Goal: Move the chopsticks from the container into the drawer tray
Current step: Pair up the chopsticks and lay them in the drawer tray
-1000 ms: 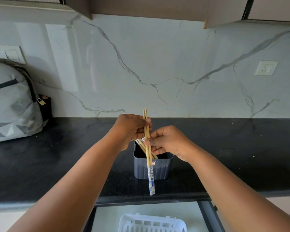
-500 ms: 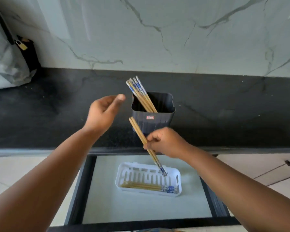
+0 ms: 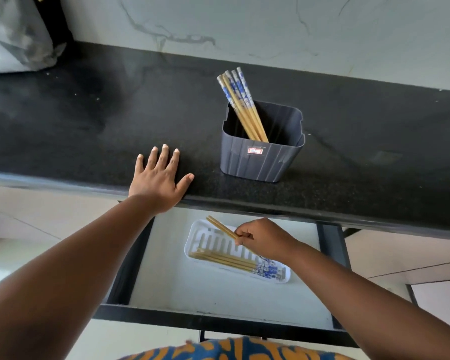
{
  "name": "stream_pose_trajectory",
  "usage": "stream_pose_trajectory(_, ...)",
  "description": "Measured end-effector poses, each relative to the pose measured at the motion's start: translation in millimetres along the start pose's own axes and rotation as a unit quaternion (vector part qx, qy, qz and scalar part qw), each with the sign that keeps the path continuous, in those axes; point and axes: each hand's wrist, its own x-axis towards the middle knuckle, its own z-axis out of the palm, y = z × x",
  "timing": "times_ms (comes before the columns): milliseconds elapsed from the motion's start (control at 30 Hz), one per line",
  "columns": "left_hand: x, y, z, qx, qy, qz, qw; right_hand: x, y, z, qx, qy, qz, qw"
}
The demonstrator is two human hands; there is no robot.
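2 chopsticks [image 3: 222, 227] pinched in right hand [image 3: 264, 239] grip, over tray [image 3: 192, 245].

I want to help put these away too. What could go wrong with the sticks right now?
The right hand holds a pair of chopsticks tilted over the white tray. Let go too soon and they might land crooked across the chopsticks already lying there, or bounce onto the drawer floor. The sticks left in the grey container all lean to one side, so a bumped container could perhaps tip.
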Motion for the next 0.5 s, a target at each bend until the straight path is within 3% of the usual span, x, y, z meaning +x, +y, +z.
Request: stream_pose_trajectory(500, 0, -3, 3, -0.006, 0.011, 0.001, 1.0, 32, 16, 16, -0.059, -0.072, 0.03, 0.995)
